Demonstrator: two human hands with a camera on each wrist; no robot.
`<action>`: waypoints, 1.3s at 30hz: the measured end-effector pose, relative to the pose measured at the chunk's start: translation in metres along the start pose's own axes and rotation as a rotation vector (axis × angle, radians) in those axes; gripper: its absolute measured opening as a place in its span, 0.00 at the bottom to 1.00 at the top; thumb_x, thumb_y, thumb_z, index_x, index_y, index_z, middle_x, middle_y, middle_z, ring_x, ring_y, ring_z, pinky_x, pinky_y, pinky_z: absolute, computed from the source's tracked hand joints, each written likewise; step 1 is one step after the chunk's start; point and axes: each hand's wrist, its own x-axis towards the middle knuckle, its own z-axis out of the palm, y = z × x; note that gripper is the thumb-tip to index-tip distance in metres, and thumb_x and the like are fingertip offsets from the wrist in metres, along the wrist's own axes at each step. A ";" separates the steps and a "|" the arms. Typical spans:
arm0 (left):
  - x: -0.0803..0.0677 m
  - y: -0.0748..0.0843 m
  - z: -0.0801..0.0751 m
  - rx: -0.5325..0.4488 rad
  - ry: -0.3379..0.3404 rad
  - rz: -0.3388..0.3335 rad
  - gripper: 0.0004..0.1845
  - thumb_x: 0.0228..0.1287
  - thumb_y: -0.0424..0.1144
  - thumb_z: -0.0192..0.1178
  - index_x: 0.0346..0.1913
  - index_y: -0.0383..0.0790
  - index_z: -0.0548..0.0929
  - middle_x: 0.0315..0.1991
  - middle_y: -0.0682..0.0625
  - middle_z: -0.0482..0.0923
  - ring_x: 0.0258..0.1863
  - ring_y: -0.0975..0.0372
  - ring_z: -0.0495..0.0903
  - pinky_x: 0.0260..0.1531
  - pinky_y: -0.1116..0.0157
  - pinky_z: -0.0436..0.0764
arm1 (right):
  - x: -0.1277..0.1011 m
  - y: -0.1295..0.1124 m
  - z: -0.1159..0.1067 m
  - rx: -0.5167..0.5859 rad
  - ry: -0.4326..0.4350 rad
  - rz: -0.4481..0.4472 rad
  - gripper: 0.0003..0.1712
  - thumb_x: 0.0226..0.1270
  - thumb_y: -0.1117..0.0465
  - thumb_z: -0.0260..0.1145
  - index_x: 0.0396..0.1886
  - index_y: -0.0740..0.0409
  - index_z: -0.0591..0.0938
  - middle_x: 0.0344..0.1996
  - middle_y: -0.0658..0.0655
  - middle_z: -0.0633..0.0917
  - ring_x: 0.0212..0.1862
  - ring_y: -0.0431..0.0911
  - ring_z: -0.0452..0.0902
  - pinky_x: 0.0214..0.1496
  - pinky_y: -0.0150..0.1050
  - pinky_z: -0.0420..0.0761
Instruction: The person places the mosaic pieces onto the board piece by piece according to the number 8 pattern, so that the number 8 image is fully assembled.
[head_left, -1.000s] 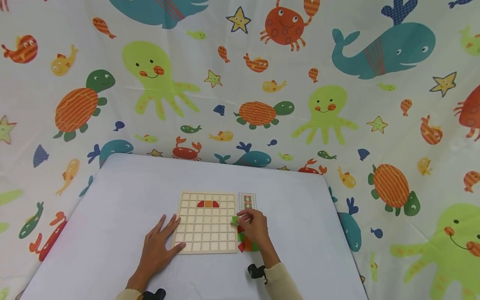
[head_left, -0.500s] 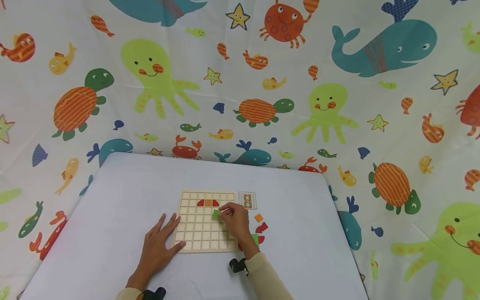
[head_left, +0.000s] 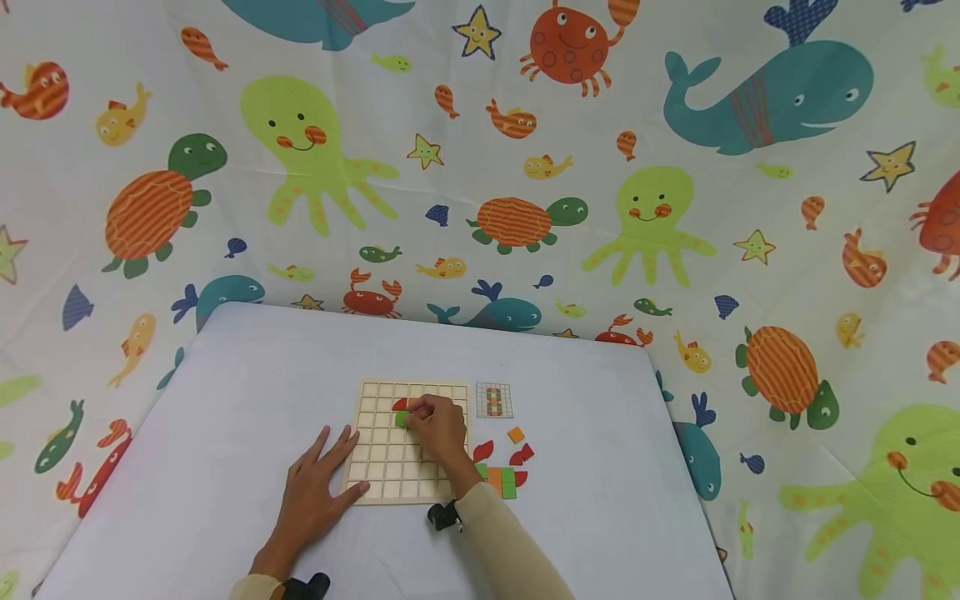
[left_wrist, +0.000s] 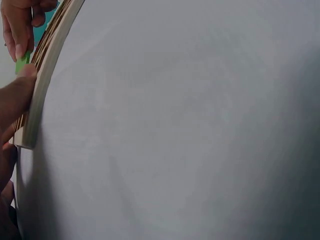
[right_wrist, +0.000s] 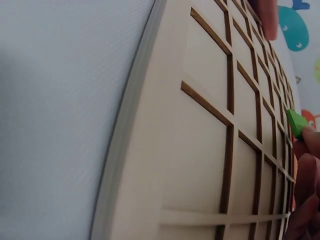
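Observation:
A wooden grid board (head_left: 390,467) lies on the white table (head_left: 247,375). My right hand (head_left: 435,427) reaches over the board and pinches a small green square tile (head_left: 402,418), just below the red and orange pieces (head_left: 401,404) in the upper rows. The same green tile (right_wrist: 296,123) shows at my fingertips in the right wrist view, and as a green tile (left_wrist: 22,62) in the left wrist view. My left hand (head_left: 318,483) lies flat on the table with fingers spread, its fingertips against the board's left front edge (left_wrist: 37,95).
Loose red, orange and green tiles (head_left: 504,468) lie right of the board. A small printed pattern card (head_left: 494,400) sits by the board's far right corner. A sea-animal cloth (head_left: 525,167) hangs behind and around the table.
My right hand has carried the green tile from the loose pile at the right, leftward across the board to its upper middle. The left hand has stayed in place.

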 end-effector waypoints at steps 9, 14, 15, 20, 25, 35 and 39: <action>0.001 -0.001 0.000 -0.010 -0.002 0.006 0.46 0.56 0.53 0.78 0.77 0.43 0.75 0.78 0.43 0.71 0.81 0.37 0.58 0.66 0.34 0.60 | 0.005 -0.003 0.008 -0.060 -0.012 0.043 0.02 0.65 0.56 0.78 0.34 0.42 0.91 0.25 0.38 0.85 0.30 0.30 0.77 0.30 0.33 0.73; 0.008 -0.005 -0.005 -0.031 0.011 0.009 0.44 0.55 0.46 0.80 0.75 0.43 0.76 0.75 0.42 0.76 0.78 0.37 0.63 0.62 0.29 0.63 | 0.006 -0.004 0.009 -0.076 -0.012 0.039 0.02 0.65 0.56 0.78 0.35 0.45 0.91 0.24 0.39 0.85 0.28 0.31 0.76 0.30 0.34 0.72; 0.010 -0.006 -0.006 -0.043 0.012 0.007 0.43 0.55 0.44 0.80 0.75 0.43 0.77 0.74 0.41 0.77 0.77 0.37 0.65 0.61 0.28 0.64 | 0.006 -0.005 0.009 -0.076 -0.011 0.039 0.02 0.65 0.56 0.78 0.35 0.46 0.91 0.24 0.39 0.85 0.28 0.31 0.76 0.30 0.34 0.72; 0.025 -0.015 -0.016 -0.108 -0.030 -0.053 0.39 0.61 0.38 0.77 0.76 0.46 0.76 0.70 0.40 0.79 0.70 0.42 0.70 0.64 0.34 0.71 | 0.007 -0.005 0.009 -0.080 -0.013 0.035 0.01 0.66 0.57 0.77 0.35 0.45 0.91 0.24 0.39 0.85 0.28 0.31 0.75 0.30 0.34 0.71; 0.039 -0.024 -0.027 -0.130 -0.078 -0.093 0.37 0.62 0.32 0.75 0.75 0.49 0.77 0.63 0.41 0.81 0.54 0.52 0.76 0.49 0.57 0.79 | 0.006 -0.002 0.013 -0.101 -0.017 0.026 0.02 0.67 0.56 0.76 0.35 0.43 0.90 0.24 0.39 0.84 0.27 0.31 0.73 0.29 0.33 0.70; 0.048 -0.024 -0.031 -0.193 -0.158 -0.055 0.41 0.56 0.29 0.77 0.75 0.45 0.76 0.69 0.43 0.79 0.50 0.57 0.76 0.41 0.68 0.73 | -0.006 0.005 -0.005 0.018 -0.057 -0.004 0.10 0.66 0.55 0.78 0.46 0.48 0.91 0.31 0.44 0.88 0.32 0.33 0.78 0.34 0.33 0.76; 0.050 -0.024 -0.030 -0.168 -0.159 -0.057 0.42 0.55 0.28 0.78 0.75 0.46 0.76 0.67 0.44 0.76 0.52 0.57 0.74 0.49 0.63 0.75 | -0.009 0.013 -0.021 0.068 -0.039 -0.004 0.11 0.68 0.56 0.77 0.49 0.49 0.91 0.32 0.46 0.88 0.30 0.34 0.76 0.32 0.32 0.76</action>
